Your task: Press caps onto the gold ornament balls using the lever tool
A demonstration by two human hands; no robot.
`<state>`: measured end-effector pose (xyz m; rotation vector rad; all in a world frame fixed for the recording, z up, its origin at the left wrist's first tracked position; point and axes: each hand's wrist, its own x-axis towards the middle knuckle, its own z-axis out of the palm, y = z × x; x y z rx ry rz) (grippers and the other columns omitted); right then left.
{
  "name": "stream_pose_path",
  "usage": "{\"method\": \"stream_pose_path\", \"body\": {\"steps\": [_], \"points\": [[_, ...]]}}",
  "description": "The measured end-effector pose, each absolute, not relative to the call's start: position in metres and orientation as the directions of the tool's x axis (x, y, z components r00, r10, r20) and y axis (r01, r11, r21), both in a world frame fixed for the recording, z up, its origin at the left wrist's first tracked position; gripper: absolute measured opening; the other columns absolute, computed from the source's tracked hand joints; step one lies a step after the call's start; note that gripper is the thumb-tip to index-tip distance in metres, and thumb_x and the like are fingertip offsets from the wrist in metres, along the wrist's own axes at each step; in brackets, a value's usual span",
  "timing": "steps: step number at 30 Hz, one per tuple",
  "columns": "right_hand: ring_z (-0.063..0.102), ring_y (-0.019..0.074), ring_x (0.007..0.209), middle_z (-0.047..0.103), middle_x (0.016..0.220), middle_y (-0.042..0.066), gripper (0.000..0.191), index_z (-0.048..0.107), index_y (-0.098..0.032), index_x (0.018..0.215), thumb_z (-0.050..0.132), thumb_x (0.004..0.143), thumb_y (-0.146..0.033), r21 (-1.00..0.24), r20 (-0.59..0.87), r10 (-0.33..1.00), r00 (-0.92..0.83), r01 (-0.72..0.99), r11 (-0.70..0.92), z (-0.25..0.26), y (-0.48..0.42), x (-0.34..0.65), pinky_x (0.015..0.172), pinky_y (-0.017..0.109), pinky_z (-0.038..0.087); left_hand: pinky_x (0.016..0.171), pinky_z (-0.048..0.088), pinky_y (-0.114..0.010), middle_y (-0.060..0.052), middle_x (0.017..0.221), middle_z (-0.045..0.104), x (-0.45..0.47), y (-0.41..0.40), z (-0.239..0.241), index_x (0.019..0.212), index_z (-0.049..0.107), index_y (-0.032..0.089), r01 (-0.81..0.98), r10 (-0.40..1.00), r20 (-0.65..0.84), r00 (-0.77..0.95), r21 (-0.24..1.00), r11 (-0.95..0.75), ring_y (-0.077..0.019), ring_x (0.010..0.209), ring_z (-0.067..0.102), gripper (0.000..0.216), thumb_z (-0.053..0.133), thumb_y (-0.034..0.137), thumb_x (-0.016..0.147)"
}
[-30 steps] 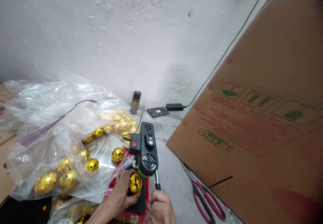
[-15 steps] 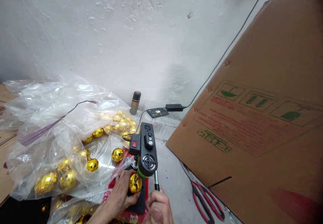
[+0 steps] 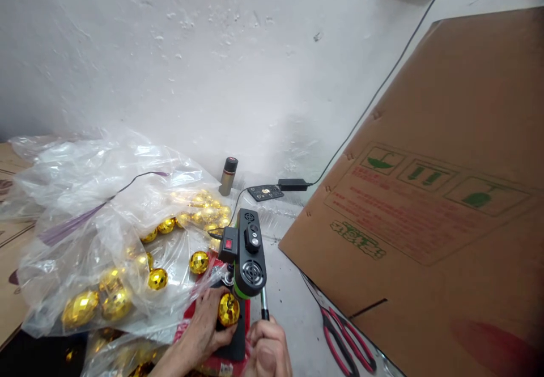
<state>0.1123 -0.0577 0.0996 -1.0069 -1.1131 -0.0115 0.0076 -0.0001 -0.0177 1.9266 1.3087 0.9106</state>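
Observation:
My left hand [image 3: 207, 321] is closed around a gold faceted mirror ball [image 3: 228, 309], holding it on the black base [image 3: 235, 346] of a small bench drill press [image 3: 250, 252]. The ball sits just below the press's head, and the drill bit is hidden from view. To the right, my right hand [image 3: 269, 347] grips the press's metal feed lever [image 3: 264, 303] by its dark end. A loose gold ball [image 3: 199, 262] lies just left of the press, close to the clear plastic bag [image 3: 127, 195] with several more gold balls.
A large cardboard box [image 3: 425, 195] leans at the right, with red-handled scissors [image 3: 346, 340] along its lower edge. Behind the press are a dark-capped bottle [image 3: 228, 177], a black patterned card-like piece [image 3: 266, 192] and a black power adapter [image 3: 293, 184] with its cable.
The camera view has tilted slightly. Both hands stay in place, the left on the gold ball and the right on the lever, with no clear movement of the press.

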Motion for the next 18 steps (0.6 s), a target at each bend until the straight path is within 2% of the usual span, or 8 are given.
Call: {"method": "stream_pose_path", "body": {"steps": [6,11,16,18], "points": [[0.051,0.01,0.062,0.054,0.073,-0.006,0.041,0.047,-0.023,0.076,0.035,0.115,-0.026,-0.631,0.775,0.437,0.458,0.513,0.582,0.089,-0.056,0.115,0.092,0.031,0.055,0.109,0.053,-0.062,-0.018,0.128,0.072,0.006,0.001,-0.013,0.14,0.064,0.018,0.502,0.942,0.189,0.277,0.807,-0.31,-0.0415,0.121,0.066,0.062,0.074,0.028,0.079],[0.06,0.011,0.062,0.06,0.073,-0.004,0.042,0.05,-0.022,0.074,0.039,0.114,-0.026,-0.528,0.849,0.388,0.36,0.616,0.585,0.07,-0.052,0.12,0.088,0.032,0.057,0.111,0.052,-0.06,-0.018,0.128,0.072,0.005,-0.001,-0.004,0.14,0.065,0.018,0.506,0.948,0.158,0.276,0.815,-0.283,-0.0418,0.124,0.065,0.061,0.074,0.03,0.081],[0.064,0.009,0.061,0.066,0.072,-0.006,0.04,0.054,-0.022,0.077,0.043,0.115,-0.029,-0.356,0.933,0.283,0.223,0.696,0.623,0.062,-0.045,0.131,0.085,0.028,0.057,0.111,0.051,-0.062,-0.02,0.13,0.072,0.005,0.002,0.0,0.14,0.064,0.015,0.511,0.945,0.139,0.294,0.813,-0.279,-0.0425,0.125,0.064,0.062,0.075,0.031,0.081],[0.063,0.0097,0.061,0.064,0.071,-0.005,0.041,0.054,-0.022,0.075,0.043,0.114,-0.029,-0.359,0.93,0.299,0.211,0.688,0.63,0.074,-0.046,0.134,0.079,0.028,0.057,0.112,0.051,-0.064,-0.021,0.13,0.073,0.006,0.003,0.0,0.14,0.064,0.014,0.512,0.946,0.15,0.286,0.811,-0.283,-0.0429,0.126,0.065,0.061,0.074,0.029,0.081]]}}
